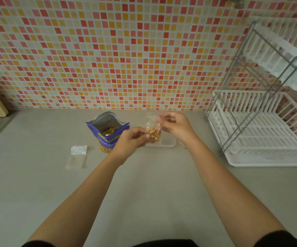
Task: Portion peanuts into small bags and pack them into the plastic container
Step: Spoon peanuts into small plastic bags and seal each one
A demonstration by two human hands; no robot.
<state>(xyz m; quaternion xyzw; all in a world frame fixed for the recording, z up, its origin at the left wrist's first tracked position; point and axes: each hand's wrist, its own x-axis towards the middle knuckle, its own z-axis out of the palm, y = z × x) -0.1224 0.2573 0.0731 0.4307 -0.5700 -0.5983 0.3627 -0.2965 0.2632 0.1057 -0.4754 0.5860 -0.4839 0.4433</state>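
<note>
Over the tabletop (pixel 153 184), both outstretched arms bring the hands to one small bag (pixel 154 133) of peanuts.
Blue pouch (pixel 106 129) just left of the left hand (pixel 131 138); plastic container (pixel 169 142) just below the bag; right hand (pixel 175 126) pinches its top, left its filled bottom.

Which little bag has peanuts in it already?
The small clear bag held up between the left hand and right hand. The other small bag lies flat and empty on the counter.
</note>
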